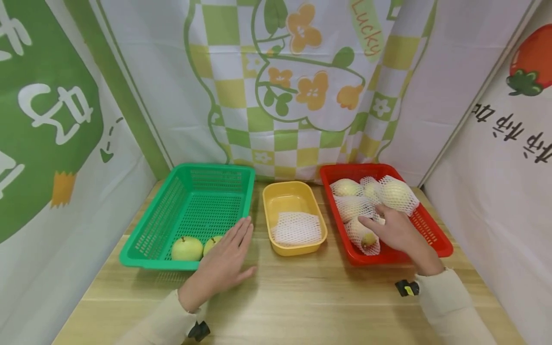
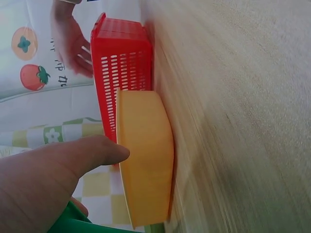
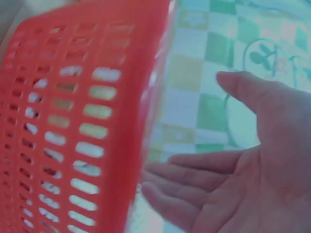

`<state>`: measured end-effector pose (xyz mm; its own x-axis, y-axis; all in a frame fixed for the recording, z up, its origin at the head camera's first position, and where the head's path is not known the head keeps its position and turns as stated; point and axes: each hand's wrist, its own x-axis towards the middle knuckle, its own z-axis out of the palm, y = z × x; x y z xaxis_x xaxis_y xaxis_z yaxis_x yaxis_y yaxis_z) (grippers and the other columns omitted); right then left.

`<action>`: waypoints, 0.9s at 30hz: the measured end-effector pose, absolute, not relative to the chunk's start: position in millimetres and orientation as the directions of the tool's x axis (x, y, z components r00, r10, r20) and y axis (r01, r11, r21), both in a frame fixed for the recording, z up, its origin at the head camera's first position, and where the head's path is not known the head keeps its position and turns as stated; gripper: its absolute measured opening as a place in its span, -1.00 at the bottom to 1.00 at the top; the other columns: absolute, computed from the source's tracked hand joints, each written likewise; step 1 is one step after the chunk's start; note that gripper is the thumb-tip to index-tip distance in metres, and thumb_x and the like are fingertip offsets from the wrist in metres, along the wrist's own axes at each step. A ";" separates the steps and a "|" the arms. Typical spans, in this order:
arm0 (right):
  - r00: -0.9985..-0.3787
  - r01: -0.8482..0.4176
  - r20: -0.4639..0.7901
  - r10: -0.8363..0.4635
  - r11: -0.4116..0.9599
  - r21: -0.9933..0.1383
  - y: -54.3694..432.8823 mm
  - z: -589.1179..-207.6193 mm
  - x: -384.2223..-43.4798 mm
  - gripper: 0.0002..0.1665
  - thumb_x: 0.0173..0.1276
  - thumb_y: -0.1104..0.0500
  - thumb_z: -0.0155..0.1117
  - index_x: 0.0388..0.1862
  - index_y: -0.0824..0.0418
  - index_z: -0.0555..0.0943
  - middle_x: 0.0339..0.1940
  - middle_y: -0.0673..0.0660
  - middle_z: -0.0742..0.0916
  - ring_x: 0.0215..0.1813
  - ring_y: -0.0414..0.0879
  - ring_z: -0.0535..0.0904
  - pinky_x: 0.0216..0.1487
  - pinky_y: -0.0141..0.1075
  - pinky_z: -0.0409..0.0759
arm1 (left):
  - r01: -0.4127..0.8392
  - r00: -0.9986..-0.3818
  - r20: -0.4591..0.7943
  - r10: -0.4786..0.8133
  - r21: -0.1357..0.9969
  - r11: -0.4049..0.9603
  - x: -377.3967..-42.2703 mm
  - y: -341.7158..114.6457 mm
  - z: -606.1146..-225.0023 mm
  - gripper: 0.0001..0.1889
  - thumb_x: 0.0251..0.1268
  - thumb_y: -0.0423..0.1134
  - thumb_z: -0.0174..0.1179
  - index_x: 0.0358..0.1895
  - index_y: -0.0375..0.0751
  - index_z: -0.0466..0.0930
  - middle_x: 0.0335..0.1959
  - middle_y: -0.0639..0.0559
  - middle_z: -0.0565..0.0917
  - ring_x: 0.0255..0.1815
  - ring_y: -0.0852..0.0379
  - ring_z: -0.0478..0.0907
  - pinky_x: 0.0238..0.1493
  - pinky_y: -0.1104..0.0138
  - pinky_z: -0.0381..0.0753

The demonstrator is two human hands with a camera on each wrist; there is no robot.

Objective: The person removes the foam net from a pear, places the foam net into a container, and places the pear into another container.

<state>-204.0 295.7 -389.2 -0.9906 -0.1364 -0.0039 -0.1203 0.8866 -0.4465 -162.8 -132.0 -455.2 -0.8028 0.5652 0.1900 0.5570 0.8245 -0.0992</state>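
Observation:
My left hand (image 1: 226,261) lies over the front right corner of the green basket (image 1: 146,263), its fingers straight and holding nothing. Partly behind it sits a round yellow-green fruit (image 1: 211,243); another such fruit (image 1: 187,248) with a short stem lies beside it. My right hand (image 1: 398,232) hovers over the red basket (image 1: 442,247), thumb and fingers spread apart with nothing between them. Under and around it are several pale fruits in white foam nets, one netted fruit (image 1: 396,194) just beyond the fingers and another netted fruit (image 1: 363,235) to the left of the thumb.
Between the baskets stands a yellow tub (image 1: 297,250) with flattened white foam netting (image 1: 297,229) inside. All three containers rest on a wooden table (image 1: 293,297). A checked curtain (image 1: 276,143) hangs behind them, and white printed walls (image 1: 509,191) enclose both sides.

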 end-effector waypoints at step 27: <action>-0.965 0.144 -0.258 0.053 0.925 -0.351 283.2 -443.2 -238.9 -0.28 0.27 -0.19 0.41 -0.02 0.45 0.55 -0.30 0.24 0.62 -0.31 0.07 0.58 -0.32 -0.23 0.58 | 0.555 -0.793 0.213 0.571 -0.138 0.821 -163.4 -132.2 -457.7 0.04 0.37 0.23 0.33 0.61 -0.50 0.16 0.69 -0.38 0.14 0.72 -0.29 0.14 0.67 0.00 0.29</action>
